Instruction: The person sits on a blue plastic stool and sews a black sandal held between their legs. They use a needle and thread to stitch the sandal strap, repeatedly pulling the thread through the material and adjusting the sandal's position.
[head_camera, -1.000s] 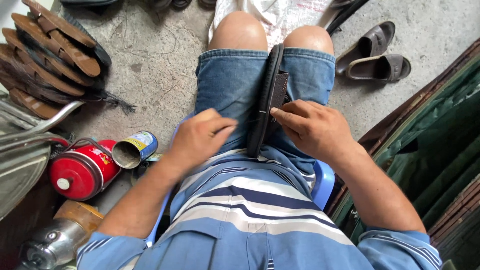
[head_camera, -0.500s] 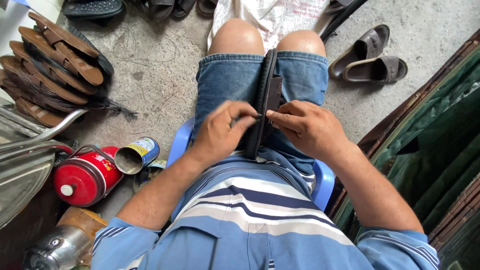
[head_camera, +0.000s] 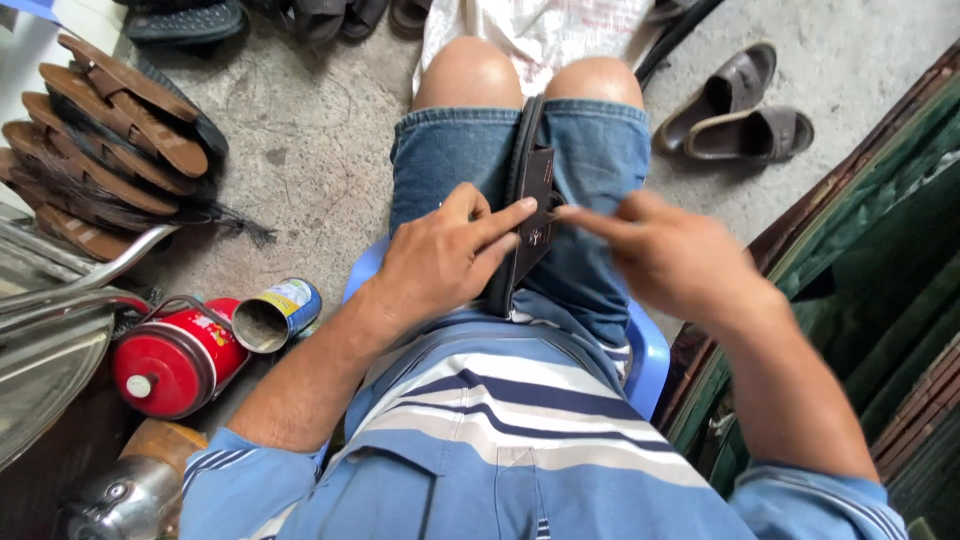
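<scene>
Head view. Left hand lays extended fingers flat on a dark sandal sole wedged upright between the thighs, apparently steadying it. Right hand, blurred, pinches narrowly at the sole's edge; what it grips cannot be told. Left of the fingers: open can, red canister.

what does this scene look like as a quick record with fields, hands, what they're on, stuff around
left hand: fingers pressed on the dark sandal sole held edge-up between the thighs
right hand: blurred, fingertips at the sole's right side; grip unclear
seat: blue plastic stool
clothing: denim shorts, blue striped shirt
floor left: stack of brown sandal soles, red can, open tin can lying on its side
floor right: pair of brown sandals
ground: concrete floor
</scene>
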